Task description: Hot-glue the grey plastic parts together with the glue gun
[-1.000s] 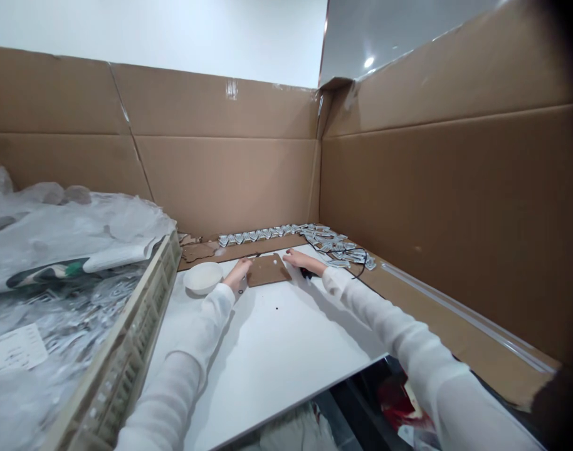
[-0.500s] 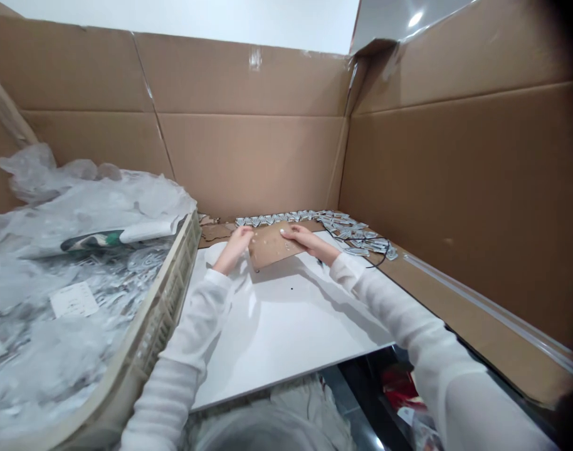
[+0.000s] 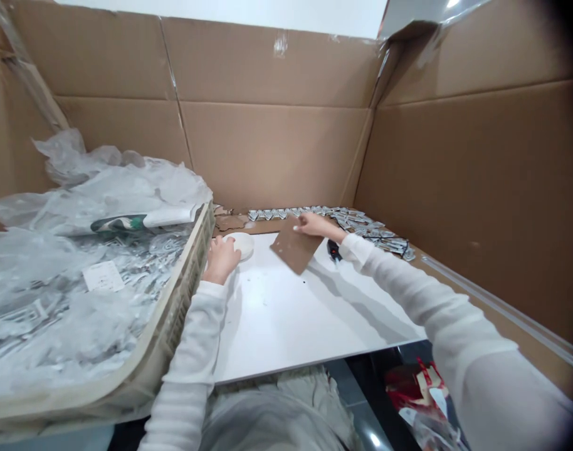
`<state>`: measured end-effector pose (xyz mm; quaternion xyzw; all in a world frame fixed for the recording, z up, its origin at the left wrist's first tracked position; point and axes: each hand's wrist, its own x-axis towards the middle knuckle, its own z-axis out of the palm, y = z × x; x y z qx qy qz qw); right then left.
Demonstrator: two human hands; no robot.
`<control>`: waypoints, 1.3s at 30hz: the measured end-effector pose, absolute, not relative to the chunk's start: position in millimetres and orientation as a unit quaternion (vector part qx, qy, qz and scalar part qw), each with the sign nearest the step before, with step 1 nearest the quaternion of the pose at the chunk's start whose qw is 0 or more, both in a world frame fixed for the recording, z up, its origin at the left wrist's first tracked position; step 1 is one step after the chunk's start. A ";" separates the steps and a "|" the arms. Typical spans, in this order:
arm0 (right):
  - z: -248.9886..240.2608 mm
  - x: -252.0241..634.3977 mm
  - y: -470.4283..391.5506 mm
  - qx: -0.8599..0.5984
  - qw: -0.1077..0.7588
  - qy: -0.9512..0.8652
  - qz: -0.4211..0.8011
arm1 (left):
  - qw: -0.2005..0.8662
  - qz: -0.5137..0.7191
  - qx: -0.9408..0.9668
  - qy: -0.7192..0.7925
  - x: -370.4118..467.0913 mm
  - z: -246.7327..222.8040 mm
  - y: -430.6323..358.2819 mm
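Brown card (image 3: 296,248) apparently in right grip (image 3: 310,227)

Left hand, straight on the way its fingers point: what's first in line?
The white round dish, probably. The left hand has its fingers at the near-left rim; whether they touch it is unclear.

"How many hands do you count?"
"Two: one left hand (image 3: 222,258) and one right hand (image 3: 313,227)."
"Pieces of brown card (image 3: 296,250)?"
"One. Also one round white dish (image 3: 246,245) and one black tool (image 3: 334,250)."
"Crates?"
"One crate (image 3: 191,270), with one white label (image 3: 103,276) lying in it."
"And the small packets (image 3: 359,220) at the back?"
"Many; they overlap too much to count exactly."
"Counters?"
"One white counter (image 3: 286,326)."
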<state>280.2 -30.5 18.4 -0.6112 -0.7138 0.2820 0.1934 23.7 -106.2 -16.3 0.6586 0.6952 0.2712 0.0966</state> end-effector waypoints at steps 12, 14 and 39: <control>-25.9 252.5 -86.4 -0.546 0.127 -0.717 0.415 | 0.214 0.126 0.661 0.708 9.3 -32.7 -34.8; -30.9 264.5 -71.3 -0.588 0.152 -0.695 0.385 | 0.220 0.119 0.661 0.707 14.1 -36.2 -30.0; -27.2 268.8 -27.7 -0.628 0.287 -0.623 0.367 | 0.141 0.254 0.717 0.634 52.4 -0.8 -268.2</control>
